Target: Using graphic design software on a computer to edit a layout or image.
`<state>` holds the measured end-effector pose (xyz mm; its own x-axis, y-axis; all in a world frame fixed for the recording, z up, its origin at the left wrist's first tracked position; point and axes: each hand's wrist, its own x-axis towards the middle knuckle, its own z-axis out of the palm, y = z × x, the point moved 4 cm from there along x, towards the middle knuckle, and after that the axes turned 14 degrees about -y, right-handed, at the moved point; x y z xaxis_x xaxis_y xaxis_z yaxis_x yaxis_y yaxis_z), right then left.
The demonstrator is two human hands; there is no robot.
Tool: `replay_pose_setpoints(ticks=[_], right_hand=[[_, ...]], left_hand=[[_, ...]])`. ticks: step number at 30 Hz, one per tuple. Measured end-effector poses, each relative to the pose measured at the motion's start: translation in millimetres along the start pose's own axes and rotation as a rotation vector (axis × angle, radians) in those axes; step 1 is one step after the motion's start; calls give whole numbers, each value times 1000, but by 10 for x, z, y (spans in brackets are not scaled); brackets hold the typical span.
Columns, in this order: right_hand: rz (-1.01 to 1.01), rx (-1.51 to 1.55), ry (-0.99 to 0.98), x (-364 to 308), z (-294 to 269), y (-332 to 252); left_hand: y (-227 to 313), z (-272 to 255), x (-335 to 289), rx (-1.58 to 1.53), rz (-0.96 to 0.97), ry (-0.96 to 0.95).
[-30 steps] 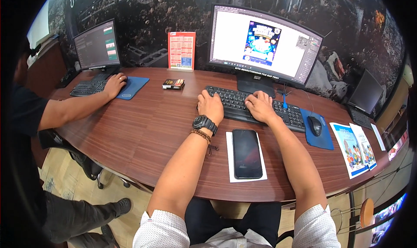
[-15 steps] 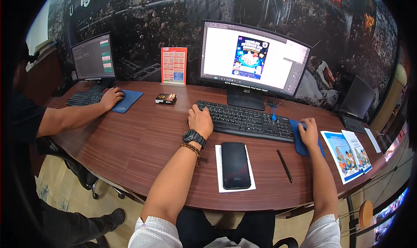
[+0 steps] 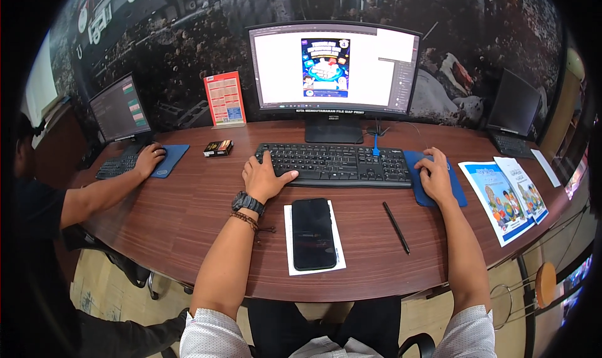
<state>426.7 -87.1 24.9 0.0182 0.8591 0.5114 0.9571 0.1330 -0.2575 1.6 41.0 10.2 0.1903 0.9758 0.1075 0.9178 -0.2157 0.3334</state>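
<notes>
Small dark box [image 3: 218, 148]: lay on the surface [image 3: 182, 214] near the keyboard [image 3: 338, 165], contents hidden
Keyboard: was long and black, and sat between the monitor [image 3: 376, 76] and the phone [image 3: 313, 236]
Left hand [image 3: 263, 177]: rested at the keyboard's left end, thumb spread wide from the fingers
Right hand [image 3: 435, 175]: was palm-down over the blue pad [image 3: 456, 190], fingers bent; whether they held anything could not be told

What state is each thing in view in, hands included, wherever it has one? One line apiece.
Left hand: fingers spread, at left end of keyboard
Right hand: fingers bent, over blue mouse pad
Large monitor: on
Left monitor: on
Far-right screen: dark
Phone: face up on white paper, screen dark
Pen: lying on table
Red card: standing upright
Leaflets: lying flat
</notes>
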Motion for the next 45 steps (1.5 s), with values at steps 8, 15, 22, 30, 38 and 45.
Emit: replay_pose_setpoints(ticks=[8, 15, 22, 30, 38, 45], right_hand=[[-12, 78, -118, -25, -1, -127], [-95, 48, -119, 11, 31, -153], [181, 103, 39, -62, 34, 150], [175, 84, -24, -45, 100, 189], [212, 95, -5, -56, 101, 210], [188, 119, -8, -70, 82, 159]], left_hand=[[33, 13, -3, -60, -3, -66], [2, -2, 0, -61, 0, -66], [5, 25, 17, -20, -1, -51], [2, 37, 12, -23, 12, -33], [19, 27, 24, -46, 7, -69], [22, 13, 4, -43, -1, -63]])
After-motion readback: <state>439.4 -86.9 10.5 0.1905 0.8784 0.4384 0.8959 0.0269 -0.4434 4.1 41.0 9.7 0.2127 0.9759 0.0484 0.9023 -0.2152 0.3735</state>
